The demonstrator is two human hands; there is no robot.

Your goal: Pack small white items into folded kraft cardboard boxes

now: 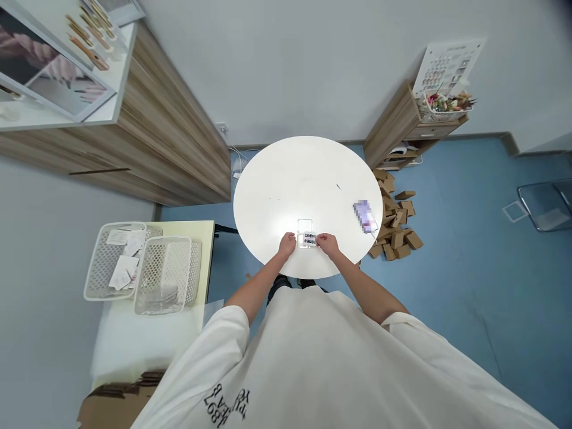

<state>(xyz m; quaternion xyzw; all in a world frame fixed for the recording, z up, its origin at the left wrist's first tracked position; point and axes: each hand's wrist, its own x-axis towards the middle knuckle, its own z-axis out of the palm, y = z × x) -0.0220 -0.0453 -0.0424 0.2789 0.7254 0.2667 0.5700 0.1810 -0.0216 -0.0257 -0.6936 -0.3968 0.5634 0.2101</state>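
Note:
A small clear plastic case (305, 225) lies near the front of the round white table, its see-through lid tipped back. Over the right part of the case is a small white card (310, 239) bearing two rows of small dark, shiny pieces, which look like press-on nails. My right hand (328, 243) pinches the card's right edge. At the case's left side, my left hand (287, 244) is closed with its fingers curled in; whatever they may hold is hidden.
The round white table (272, 167) carries a purple, pixelated object (365, 215) at right and a small dark sliver (338, 186). Cardboard boxes (395, 229) are heaped on the floor at right. White baskets (163, 274) stand on a side table at left, beside a wooden cabinet (179, 131).

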